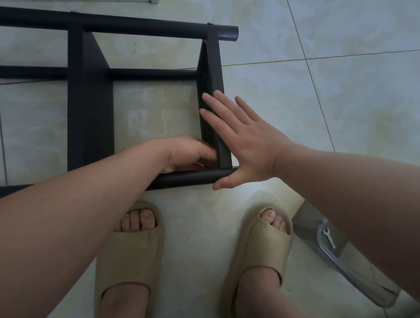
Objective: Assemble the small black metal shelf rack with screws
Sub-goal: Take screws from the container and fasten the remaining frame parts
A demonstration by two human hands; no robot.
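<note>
We judge the step in hand to be fixing the end panel point(216, 66) to the near tube point(188, 179) of the black rack point(88, 105), which lies on its side across the upper left and centre of the frame. The right hand point(247, 141) is spread flat, fingers straight, pressing on the outer face of that panel, with its thumb over the tube's end. The left hand point(191, 152) reaches into the corner where panel and tube meet, fingers curled in tight. Whether it pinches a screw or only grips the metal we cannot tell, since the fingertips are hidden behind the hand itself.

The next move seems to call for keeping the panel square against the tube while a screw is seated and turned. A small spanner point(329, 238) lies well apart at the lower right (on a grey surface with a curved metal rim), so one hand would have to let go to fetch it.

The floor point(349, 99) is pale glossy tile with thin grout lines, dimly lit. Two feet in beige slippers point(128, 251) stand just below the rack.
</note>
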